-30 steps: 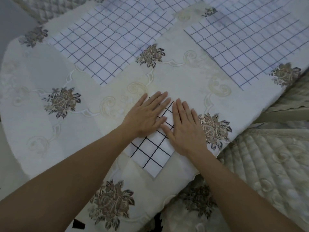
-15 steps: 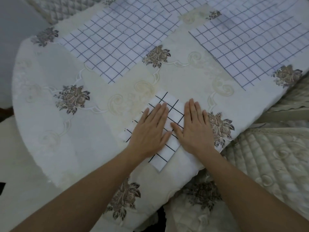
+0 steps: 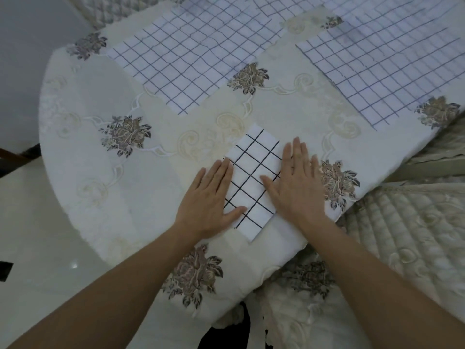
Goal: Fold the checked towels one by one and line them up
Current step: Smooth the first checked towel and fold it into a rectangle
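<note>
A small folded white towel with a black check (image 3: 254, 182) lies on the table near its front edge. My left hand (image 3: 210, 197) lies flat with straight fingers on the towel's left edge. My right hand (image 3: 298, 185) presses flat on its right edge. The strip of towel between the hands is uncovered. Two larger checked towels lie unfolded and flat farther back, one at the centre left (image 3: 191, 59) and one at the right (image 3: 387, 61).
The round table wears a cream embroidered cloth with brown flowers (image 3: 125, 134). Quilted cream chair cushions (image 3: 407, 235) stand close at the right. Pale floor (image 3: 30, 222) shows to the left, below the table edge.
Both hands have slid apart from the towel's middle to its left and right edges, staying flat. The folded towel now shows between them.
</note>
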The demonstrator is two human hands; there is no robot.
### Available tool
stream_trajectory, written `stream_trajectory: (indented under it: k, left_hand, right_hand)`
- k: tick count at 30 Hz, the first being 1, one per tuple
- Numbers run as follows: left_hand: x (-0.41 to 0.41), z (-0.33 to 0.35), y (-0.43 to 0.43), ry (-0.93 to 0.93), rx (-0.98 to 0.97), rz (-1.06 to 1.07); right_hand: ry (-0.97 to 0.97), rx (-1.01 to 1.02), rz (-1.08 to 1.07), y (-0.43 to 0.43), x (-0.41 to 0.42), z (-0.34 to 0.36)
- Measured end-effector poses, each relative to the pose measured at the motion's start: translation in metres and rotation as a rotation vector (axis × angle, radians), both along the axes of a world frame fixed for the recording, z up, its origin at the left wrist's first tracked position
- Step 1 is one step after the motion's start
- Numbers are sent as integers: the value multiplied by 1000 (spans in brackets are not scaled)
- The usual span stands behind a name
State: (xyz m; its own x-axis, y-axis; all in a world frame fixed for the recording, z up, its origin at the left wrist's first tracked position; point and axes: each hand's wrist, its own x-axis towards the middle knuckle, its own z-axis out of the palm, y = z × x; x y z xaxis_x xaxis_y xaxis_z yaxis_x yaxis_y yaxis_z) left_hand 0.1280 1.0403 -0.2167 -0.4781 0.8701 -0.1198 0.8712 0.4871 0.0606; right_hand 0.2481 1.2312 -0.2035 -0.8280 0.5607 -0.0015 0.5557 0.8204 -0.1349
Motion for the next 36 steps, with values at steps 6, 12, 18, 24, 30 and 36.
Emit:
stream_trajectory:
  k: [6, 12, 18, 24, 30, 36]
  left_hand:
    - [0, -3, -1, -15, 23, 4]
    - [-1, -1, -2, 8, 55, -20]
    - [-2, -1, -1, 0, 47, -4]
    - [29, -1, 33, -6, 120, 144]
    - [31, -9, 40, 0, 108, 180]
    - [27, -8, 32, 3, 109, 222]
  right_hand:
    - [67, -101, 72, -80, 1, -15]
    - [-63, -57, 255, -68, 29, -18]
    - [-72, -16, 483, -19, 33, 9]
    - [42, -47, 453, 16, -39, 4]
    - [-106, -42, 415, 50, -50, -20]
    - [-92, -41, 344, 59, -52, -17]
